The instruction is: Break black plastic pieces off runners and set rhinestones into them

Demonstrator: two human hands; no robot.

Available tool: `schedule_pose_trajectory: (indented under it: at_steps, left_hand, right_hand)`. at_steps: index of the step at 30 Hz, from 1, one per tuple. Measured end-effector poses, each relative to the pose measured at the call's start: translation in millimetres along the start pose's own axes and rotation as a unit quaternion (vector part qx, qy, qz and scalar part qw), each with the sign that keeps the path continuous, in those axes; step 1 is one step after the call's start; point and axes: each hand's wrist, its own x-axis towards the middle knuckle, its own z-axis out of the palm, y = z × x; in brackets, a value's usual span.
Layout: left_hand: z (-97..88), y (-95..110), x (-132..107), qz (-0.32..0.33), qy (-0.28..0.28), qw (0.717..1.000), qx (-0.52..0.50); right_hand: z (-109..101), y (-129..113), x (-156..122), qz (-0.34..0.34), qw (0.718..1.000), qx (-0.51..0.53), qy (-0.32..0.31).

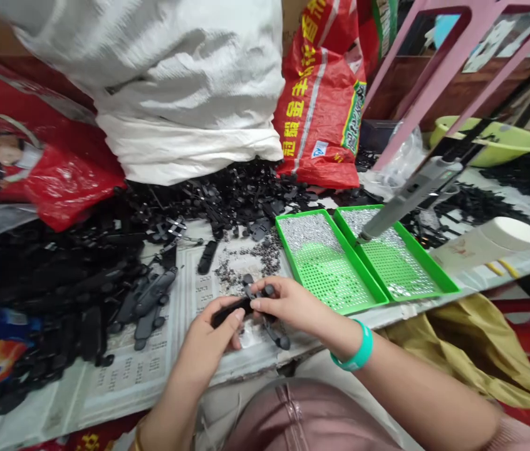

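Observation:
Near the table's front edge, both my hands are closed on one black plastic part (233,310), which is long with rounded knobs at its far end. My left hand (213,335) wraps its fingers and thumb round the near end. With thumb and fingers, my right hand (293,307) pinches the knobbed end; its fingertips hide some of the part. Just below the right hand, another dark piece with a round end (282,341) shows; I cannot tell whether it is joined to the held part. Tiny dark pieces (267,254) are scattered beyond my hands.
Two green trays (361,305) with small silver screws stand at right, an electric screwdriver (401,197) slanting over them. A white cup (495,241) lies beyond. Black parts (152,294) heap at left and back, below a white sack (190,125) and a red bag (319,119).

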Motion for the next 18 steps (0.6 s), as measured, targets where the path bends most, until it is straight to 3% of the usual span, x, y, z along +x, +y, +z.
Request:
schedule_pose_trajectory:
  at_steps: [2,4,7,9,11,13,15,18]
  left_hand:
    - [-8.5,1.9,5.6,0.039,0.048,0.997,0.040]
    - [-31.1,15.6,19.1,0.086,0.133,0.978,0.136]
    - [-90.0,58.6,53.2,0.124,0.273,0.920,0.252]
    - [-133.7,93.4,82.2,0.120,0.326,0.888,0.302]
    - [-168.3,123.4,113.5,0.096,0.343,0.866,0.351]
    - [-187.4,142.5,143.7,0.073,0.329,0.856,0.391]
    - [-191.4,148.8,168.9,0.056,0.304,0.852,0.422]
    - [-181.1,141.3,189.3,0.046,0.263,0.849,0.456]
  right_hand:
    - [0.9,2.6,0.5,0.001,1.000,0.012,0.002]
    - [1.4,4.9,0.9,0.006,1.000,0.019,0.022]
    - [1.3,10.2,0.4,0.021,0.998,0.052,0.027]
    - [1.3,17.5,0.0,0.027,0.997,0.069,0.014]
    - [1.9,27.3,0.5,0.039,0.996,0.085,0.007]
    - [3.1,36.3,1.6,0.054,0.994,0.095,0.004]
    - [4.1,40.9,2.0,0.061,0.993,0.103,0.004]
    - [4.0,38.0,0.8,0.052,0.993,0.104,0.017]
